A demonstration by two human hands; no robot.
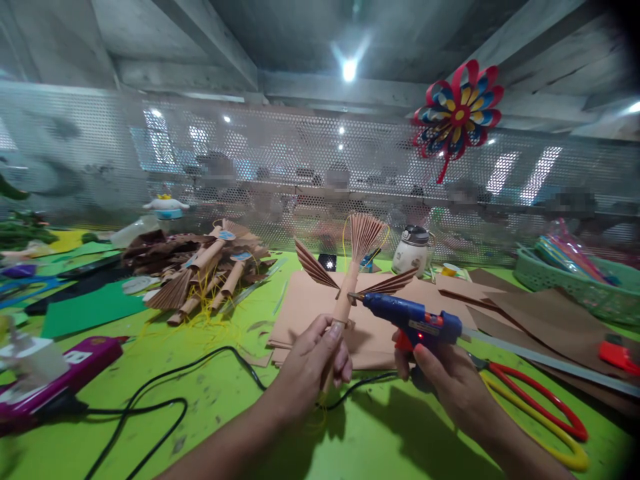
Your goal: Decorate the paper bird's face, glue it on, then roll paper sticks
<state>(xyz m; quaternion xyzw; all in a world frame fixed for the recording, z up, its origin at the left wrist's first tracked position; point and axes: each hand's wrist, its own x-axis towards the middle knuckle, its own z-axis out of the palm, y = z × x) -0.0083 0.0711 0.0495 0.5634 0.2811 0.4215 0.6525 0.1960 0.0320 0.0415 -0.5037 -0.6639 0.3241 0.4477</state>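
My left hand (323,350) is closed around the lower part of a brown paper bird (351,273), a rolled tube with pleated wings on both sides and a pleated fan at its upper end. A thin yellow string loops beside the fan. In my right hand (445,380) is a blue hot glue gun (410,312) with an orange trigger, a lit red light and a glue stick out of its back. Its nozzle points left at the tube, close to the base of the right wing; whether it touches, I cannot tell.
Brown paper sheets (300,307) lie behind my hands. Left are similar paper birds (200,267), green paper (90,310), a black cord (150,383) and a purple power strip (85,363). Scissors (540,407), a green basket (575,287) and a white bottle (411,252) stand or lie right.
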